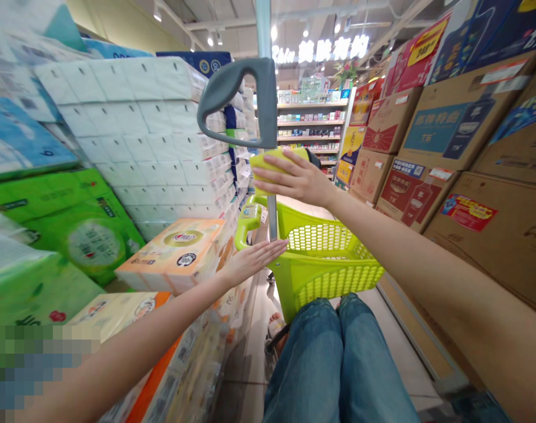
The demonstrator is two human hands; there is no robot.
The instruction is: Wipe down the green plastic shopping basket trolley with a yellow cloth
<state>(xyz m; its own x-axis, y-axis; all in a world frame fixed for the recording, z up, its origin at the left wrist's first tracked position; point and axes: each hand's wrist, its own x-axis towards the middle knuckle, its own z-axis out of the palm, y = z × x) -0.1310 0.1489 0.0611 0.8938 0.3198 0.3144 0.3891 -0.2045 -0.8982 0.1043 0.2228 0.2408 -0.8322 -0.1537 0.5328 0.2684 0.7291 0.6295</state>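
Note:
My right hand [297,176] presses a yellow sponge [260,170] against the metal pole of a shopping basket cart, fingers spread across its face. Something dark shows behind that hand; I cannot make out what it is. The pole [272,220] rises from the lime-green basket [338,276] to a grey loop handle [268,106] above the sponge. My left hand [259,257] lies flat with fingers stretched out, on the basket's near rim beside the foot of the pole. Inside the basket, the visible part shows only perforated green walls.
Stacked white tissue packs [140,135] rise on the left, with green packs [87,235] and an orange-white pack [175,247] nearer. Cardboard cartons [439,135] line the right side. My jeans-covered knees [312,352] touch or nearly touch the basket. Stocked shelves [310,123] stand ahead.

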